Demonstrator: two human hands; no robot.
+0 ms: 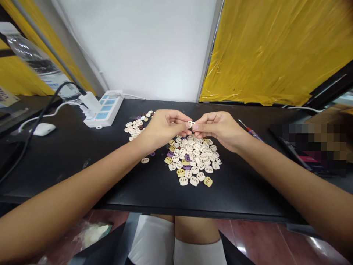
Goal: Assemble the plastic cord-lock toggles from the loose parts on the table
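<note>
My left hand (162, 127) and my right hand (217, 129) meet above the black table (82, 158), fingertips pinched together on one small cream two-hole stopper piece (191, 124). Directly below them lies a pile of several similar pieces (193, 160), mostly cream with a few yellow and purple ones. A second, smaller heap of pieces (136, 127) lies behind my left hand. Both hands are closed in a pinch.
A white power strip (106, 110) with a plugged-in adapter and cables sits at the back left, a white earbud case (42, 129) further left. A small screwdriver (249, 130) lies right of my right hand. A plastic bottle (35, 60) stands far left. Yellow sheeting hangs behind.
</note>
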